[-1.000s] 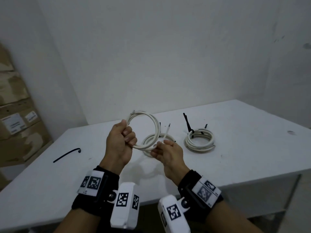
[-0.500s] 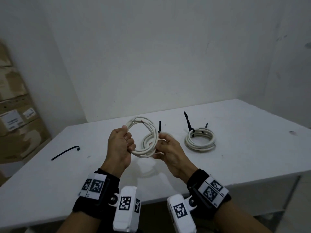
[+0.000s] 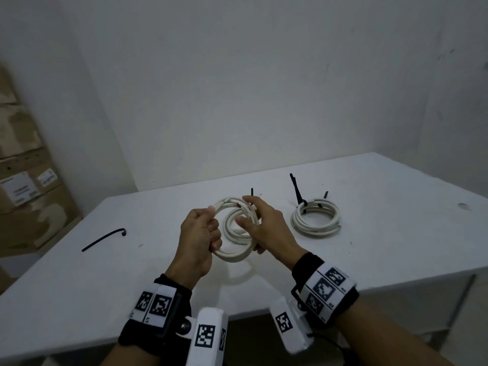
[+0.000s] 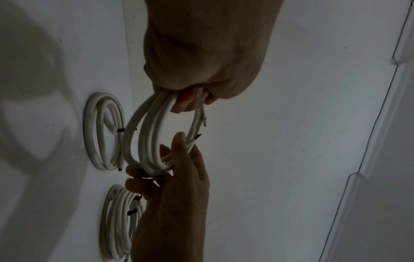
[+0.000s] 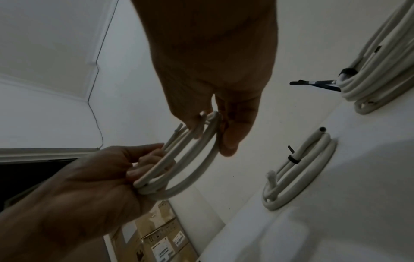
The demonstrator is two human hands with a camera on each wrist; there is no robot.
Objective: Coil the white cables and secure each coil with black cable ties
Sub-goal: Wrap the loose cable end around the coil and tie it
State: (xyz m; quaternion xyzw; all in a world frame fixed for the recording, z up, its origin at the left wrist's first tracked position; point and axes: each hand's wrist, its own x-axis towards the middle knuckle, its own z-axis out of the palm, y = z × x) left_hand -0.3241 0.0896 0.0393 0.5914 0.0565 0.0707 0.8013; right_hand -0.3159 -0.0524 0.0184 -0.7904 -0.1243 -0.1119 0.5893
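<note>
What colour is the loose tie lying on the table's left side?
Black. The loose tie shows best in the head view, against the white table.

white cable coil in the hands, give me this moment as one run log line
left hand: grips coil | right hand: holds far side | tied coils on table: two, one | loose black tie: unused

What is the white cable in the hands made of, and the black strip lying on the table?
The white cable looks like matte plastic-sheathed wire: it bends smoothly into loops and shows thin cores at its cut end. The black strip looks like a thin, flexible plastic tie, probably nylon.
</note>
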